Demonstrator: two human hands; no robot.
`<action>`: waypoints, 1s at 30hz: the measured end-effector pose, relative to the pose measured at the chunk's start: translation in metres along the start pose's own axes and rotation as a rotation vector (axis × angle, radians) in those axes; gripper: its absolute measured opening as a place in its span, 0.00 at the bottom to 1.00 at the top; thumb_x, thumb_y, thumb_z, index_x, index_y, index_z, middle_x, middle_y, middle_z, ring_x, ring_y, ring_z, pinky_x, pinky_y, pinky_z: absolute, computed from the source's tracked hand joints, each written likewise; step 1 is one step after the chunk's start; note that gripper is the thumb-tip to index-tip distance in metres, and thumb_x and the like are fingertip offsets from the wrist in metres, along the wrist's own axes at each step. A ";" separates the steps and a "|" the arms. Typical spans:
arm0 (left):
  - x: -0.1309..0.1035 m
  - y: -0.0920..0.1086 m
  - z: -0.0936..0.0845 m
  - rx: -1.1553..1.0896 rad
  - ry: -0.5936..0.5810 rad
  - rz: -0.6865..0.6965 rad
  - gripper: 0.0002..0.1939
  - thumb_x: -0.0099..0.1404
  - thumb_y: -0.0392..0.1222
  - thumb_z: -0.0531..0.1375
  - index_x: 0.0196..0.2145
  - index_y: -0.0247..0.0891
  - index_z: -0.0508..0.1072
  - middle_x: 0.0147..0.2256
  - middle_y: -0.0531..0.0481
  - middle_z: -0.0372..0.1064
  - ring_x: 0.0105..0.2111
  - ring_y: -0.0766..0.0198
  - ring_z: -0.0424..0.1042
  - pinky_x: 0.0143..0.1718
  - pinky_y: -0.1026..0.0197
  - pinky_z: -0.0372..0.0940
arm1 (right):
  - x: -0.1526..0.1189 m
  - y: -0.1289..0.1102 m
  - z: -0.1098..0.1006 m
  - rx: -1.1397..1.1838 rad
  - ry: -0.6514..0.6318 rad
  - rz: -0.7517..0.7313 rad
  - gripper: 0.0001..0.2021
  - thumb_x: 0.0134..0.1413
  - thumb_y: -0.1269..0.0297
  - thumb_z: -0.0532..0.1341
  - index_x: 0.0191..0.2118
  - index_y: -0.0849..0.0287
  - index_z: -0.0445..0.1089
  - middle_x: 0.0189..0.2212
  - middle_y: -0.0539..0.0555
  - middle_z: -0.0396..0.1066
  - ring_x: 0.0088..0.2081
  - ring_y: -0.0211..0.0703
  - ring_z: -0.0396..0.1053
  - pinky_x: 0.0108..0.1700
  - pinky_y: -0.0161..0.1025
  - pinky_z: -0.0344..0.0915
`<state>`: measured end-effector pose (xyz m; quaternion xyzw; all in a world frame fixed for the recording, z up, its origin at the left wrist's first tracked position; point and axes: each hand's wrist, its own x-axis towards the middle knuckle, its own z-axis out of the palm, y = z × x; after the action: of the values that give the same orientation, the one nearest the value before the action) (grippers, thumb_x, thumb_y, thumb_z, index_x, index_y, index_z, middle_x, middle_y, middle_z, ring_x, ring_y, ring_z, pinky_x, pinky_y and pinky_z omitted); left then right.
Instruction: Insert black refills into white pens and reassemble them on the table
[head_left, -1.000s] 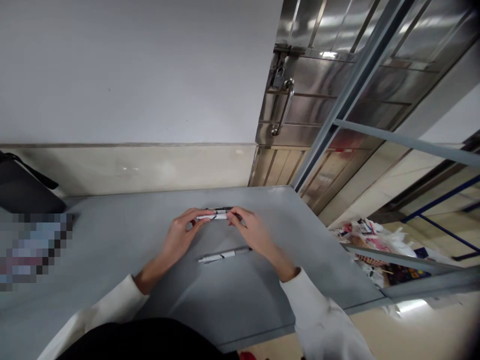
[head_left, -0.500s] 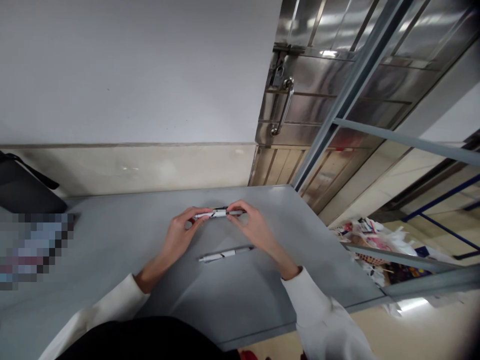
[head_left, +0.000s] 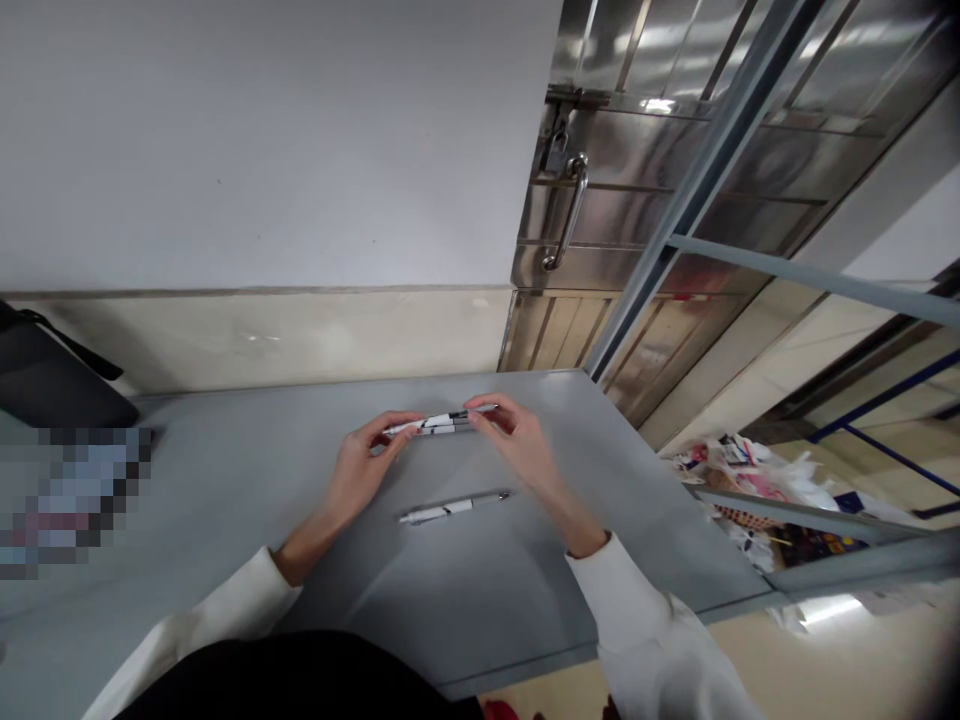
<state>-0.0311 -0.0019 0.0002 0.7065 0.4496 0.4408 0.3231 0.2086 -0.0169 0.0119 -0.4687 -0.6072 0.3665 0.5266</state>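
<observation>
Bridging left and right fingers [head_left: 394, 417]: white pen [head_left: 438, 421].

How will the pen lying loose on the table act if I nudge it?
The loose pen may roll, since its barrel looks rounded. It will probably stay stiff, lying straight as it does, and could slide too, as the table looks smooth.

The person wears long white sleeves, plain and loose. The left sleeve [head_left: 225, 615] and the right sleeve [head_left: 637, 625] both end in a straight edge short of the wrist, and the right one shows soft creases. The left hand [head_left: 365, 462] and right hand [head_left: 519, 446] are bare, with slender fingers. A rounded, solid black garment [head_left: 300, 682] covers the torso, its details too dark to read.
</observation>
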 end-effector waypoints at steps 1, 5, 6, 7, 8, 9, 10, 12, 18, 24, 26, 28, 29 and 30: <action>0.000 0.000 0.000 -0.013 -0.003 -0.006 0.16 0.72 0.53 0.61 0.50 0.44 0.81 0.48 0.48 0.82 0.37 0.58 0.77 0.37 0.59 0.71 | 0.000 -0.001 -0.001 -0.008 -0.001 -0.003 0.09 0.62 0.54 0.65 0.43 0.50 0.77 0.37 0.51 0.80 0.41 0.48 0.77 0.45 0.44 0.71; 0.001 -0.003 0.001 -0.053 -0.007 -0.036 0.16 0.72 0.53 0.61 0.50 0.44 0.80 0.48 0.48 0.81 0.35 0.60 0.75 0.35 0.60 0.70 | 0.004 -0.003 -0.007 -0.059 0.063 -0.028 0.11 0.64 0.52 0.62 0.42 0.52 0.76 0.40 0.53 0.80 0.43 0.50 0.77 0.48 0.46 0.71; 0.001 -0.005 0.001 -0.065 -0.003 -0.037 0.16 0.72 0.53 0.61 0.50 0.43 0.80 0.48 0.48 0.80 0.35 0.60 0.75 0.35 0.60 0.70 | 0.005 -0.003 -0.009 -0.065 0.094 -0.021 0.11 0.63 0.52 0.62 0.42 0.53 0.75 0.38 0.54 0.79 0.42 0.50 0.77 0.48 0.46 0.71; 0.001 -0.006 0.001 -0.076 0.001 -0.037 0.16 0.73 0.53 0.61 0.51 0.43 0.80 0.48 0.47 0.80 0.36 0.60 0.75 0.36 0.60 0.70 | 0.006 -0.003 -0.011 -0.065 0.123 -0.011 0.12 0.63 0.51 0.62 0.42 0.53 0.75 0.37 0.54 0.79 0.41 0.51 0.77 0.47 0.46 0.71; 0.002 -0.008 0.001 -0.083 0.006 -0.035 0.16 0.73 0.53 0.61 0.51 0.43 0.79 0.48 0.47 0.80 0.37 0.59 0.75 0.36 0.60 0.70 | 0.006 -0.002 -0.013 -0.062 0.144 -0.001 0.13 0.63 0.51 0.62 0.42 0.54 0.75 0.35 0.54 0.79 0.41 0.51 0.77 0.47 0.46 0.71; 0.002 -0.009 0.001 -0.088 0.009 -0.033 0.16 0.73 0.53 0.61 0.51 0.43 0.79 0.48 0.47 0.79 0.38 0.59 0.75 0.36 0.60 0.70 | 0.007 -0.001 -0.014 -0.059 0.155 0.007 0.13 0.62 0.50 0.62 0.42 0.54 0.74 0.34 0.54 0.78 0.40 0.51 0.77 0.46 0.46 0.70; 0.002 -0.010 0.001 -0.091 0.012 -0.034 0.16 0.73 0.53 0.61 0.51 0.43 0.79 0.48 0.48 0.79 0.38 0.59 0.75 0.36 0.61 0.70 | 0.007 -0.001 -0.014 -0.056 0.160 0.013 0.13 0.62 0.50 0.62 0.42 0.54 0.74 0.34 0.54 0.78 0.40 0.51 0.77 0.46 0.46 0.70; 0.002 -0.012 0.001 -0.093 0.016 -0.037 0.16 0.73 0.54 0.61 0.50 0.43 0.79 0.48 0.48 0.79 0.37 0.60 0.75 0.36 0.61 0.70 | 0.007 0.000 -0.014 -0.048 0.158 0.018 0.13 0.62 0.50 0.62 0.42 0.54 0.74 0.33 0.54 0.78 0.40 0.51 0.77 0.46 0.46 0.70; 0.002 -0.012 0.001 -0.083 0.018 -0.032 0.17 0.73 0.53 0.60 0.51 0.43 0.79 0.48 0.47 0.79 0.37 0.60 0.74 0.35 0.61 0.69 | 0.008 0.005 -0.014 -0.006 0.220 0.035 0.13 0.61 0.51 0.62 0.41 0.54 0.74 0.34 0.54 0.79 0.42 0.52 0.78 0.50 0.48 0.70; 0.001 -0.009 0.002 -0.108 -0.002 -0.062 0.17 0.73 0.54 0.61 0.52 0.43 0.79 0.49 0.48 0.78 0.35 0.61 0.72 0.35 0.61 0.66 | 0.005 0.006 -0.008 -0.090 0.103 0.116 0.16 0.66 0.48 0.57 0.40 0.54 0.75 0.36 0.54 0.80 0.44 0.52 0.78 0.52 0.47 0.67; 0.000 -0.009 0.002 -0.116 -0.019 -0.071 0.17 0.72 0.54 0.61 0.52 0.43 0.79 0.49 0.48 0.78 0.34 0.61 0.71 0.34 0.61 0.65 | 0.003 0.002 -0.003 -0.107 0.021 0.116 0.18 0.67 0.47 0.55 0.37 0.54 0.75 0.34 0.53 0.80 0.42 0.51 0.77 0.50 0.45 0.68; 0.001 -0.008 0.003 -0.128 -0.029 -0.065 0.17 0.72 0.54 0.62 0.51 0.43 0.80 0.48 0.48 0.78 0.35 0.61 0.71 0.34 0.61 0.65 | 0.001 -0.003 -0.001 -0.098 -0.042 0.085 0.19 0.66 0.47 0.56 0.34 0.54 0.75 0.31 0.53 0.78 0.38 0.49 0.76 0.46 0.43 0.68; 0.001 -0.008 0.002 -0.135 -0.029 -0.060 0.17 0.72 0.54 0.62 0.50 0.43 0.80 0.48 0.48 0.78 0.35 0.61 0.71 0.34 0.61 0.65 | 0.001 -0.004 -0.001 -0.088 -0.051 0.071 0.19 0.67 0.47 0.56 0.33 0.54 0.75 0.30 0.52 0.77 0.37 0.48 0.75 0.45 0.43 0.68; 0.001 -0.008 0.002 -0.144 -0.025 -0.056 0.16 0.72 0.53 0.62 0.50 0.43 0.80 0.48 0.48 0.78 0.35 0.61 0.71 0.34 0.61 0.65 | 0.001 -0.005 -0.002 -0.076 -0.041 0.061 0.19 0.67 0.47 0.57 0.32 0.54 0.74 0.29 0.52 0.76 0.36 0.48 0.74 0.44 0.42 0.67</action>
<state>-0.0315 0.0024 -0.0070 0.6742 0.4322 0.4538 0.3909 0.2095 -0.0176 0.0176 -0.4992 -0.6169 0.3686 0.4842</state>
